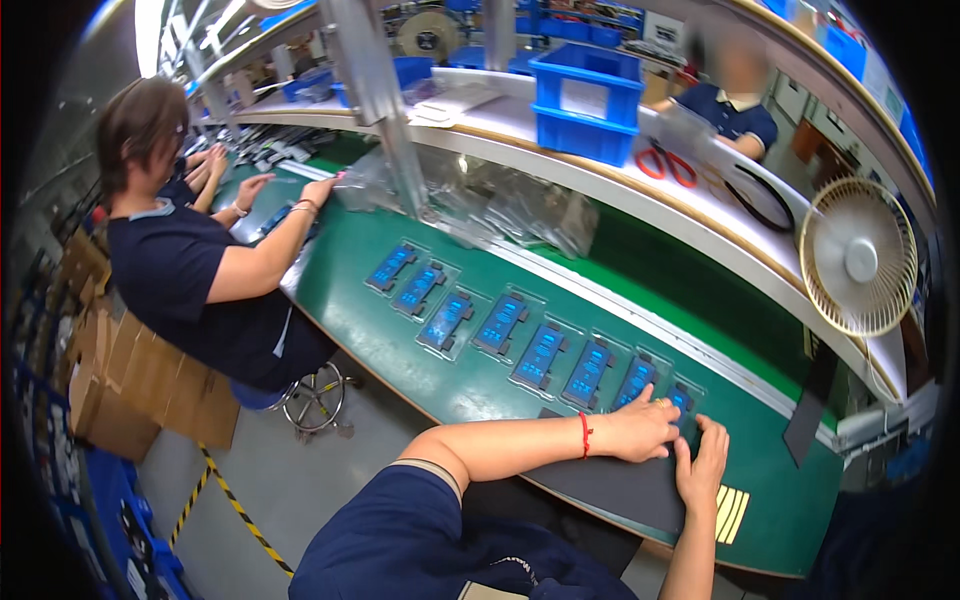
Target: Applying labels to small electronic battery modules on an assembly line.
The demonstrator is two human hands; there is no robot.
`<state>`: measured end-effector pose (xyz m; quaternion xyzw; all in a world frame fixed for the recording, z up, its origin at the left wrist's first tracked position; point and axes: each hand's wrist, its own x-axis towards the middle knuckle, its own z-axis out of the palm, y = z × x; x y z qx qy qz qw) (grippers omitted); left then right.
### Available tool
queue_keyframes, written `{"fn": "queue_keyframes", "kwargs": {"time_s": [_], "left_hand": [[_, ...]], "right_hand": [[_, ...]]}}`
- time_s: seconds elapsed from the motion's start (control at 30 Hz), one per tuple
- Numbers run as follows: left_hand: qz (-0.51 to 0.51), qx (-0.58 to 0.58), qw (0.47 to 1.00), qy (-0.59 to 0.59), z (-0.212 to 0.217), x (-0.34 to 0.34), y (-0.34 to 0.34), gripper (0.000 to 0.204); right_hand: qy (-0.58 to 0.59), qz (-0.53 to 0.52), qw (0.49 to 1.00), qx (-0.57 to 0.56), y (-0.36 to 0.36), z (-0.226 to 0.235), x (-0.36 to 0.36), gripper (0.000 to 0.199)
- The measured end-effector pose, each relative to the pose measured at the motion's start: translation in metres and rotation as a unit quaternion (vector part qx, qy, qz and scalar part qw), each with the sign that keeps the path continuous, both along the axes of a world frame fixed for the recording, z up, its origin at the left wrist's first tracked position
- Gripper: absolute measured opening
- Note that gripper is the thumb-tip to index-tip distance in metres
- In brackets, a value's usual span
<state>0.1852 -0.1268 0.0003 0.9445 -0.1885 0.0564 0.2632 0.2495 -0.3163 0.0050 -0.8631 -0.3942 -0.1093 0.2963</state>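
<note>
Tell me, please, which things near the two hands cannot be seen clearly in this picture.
- Head view: the left hand covers the near edge of the last blue part in the row.
- Head view: whether the right hand grips anything or only presses the dark mat is unclear.
- Head view: the yellow strips are too small to identify.

Both hands point(672, 440) on dark mat point(610, 485) w/ blue bagged parts point(540, 357), green belt point(480, 390).

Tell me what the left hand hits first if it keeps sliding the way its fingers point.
Likely the nearest bagged blue part in the row on the green belt; the left hand already has its fingertips about at its edge, though depth is unclear.
</note>
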Motion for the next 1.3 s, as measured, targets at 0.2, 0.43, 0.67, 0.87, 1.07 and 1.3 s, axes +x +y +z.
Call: {"fn": "queue_keyframes", "kwargs": {"time_s": [0.2,0.43,0.67,0.87,1.07,1.3], "left_hand": [[0.040,0.004,0.999,0.014,0.004,-0.020,0.025,0.030],[0.122,-0.008,0.992,0.019,0.012,-0.049,0.066,0.027],[0.212,0.104,0.972,0.001,0.021,-0.060,0.103,0.034],[0.193,0.169,0.966,-0.021,0.034,-0.039,0.090,0.038],[-0.090,0.019,0.979,-0.180,-0.010,0.004,-0.006,0.062],[-0.163,-0.044,0.983,-0.067,-0.016,-0.008,-0.027,0.061]], "right_hand": [[0.063,0.111,0.992,-0.009,0.024,0.020,-0.004,0.037],[0.177,0.197,0.964,-0.031,0.065,0.032,-0.004,0.034],[0.106,0.210,0.972,0.004,0.070,0.012,-0.003,0.042],[0.041,0.129,0.991,-0.009,0.052,-0.004,0.031,0.040],[0.015,0.071,0.997,-0.002,0.044,-0.019,0.070,0.037],[0.025,0.072,0.997,-0.001,0.030,-0.010,0.067,0.039]]}}
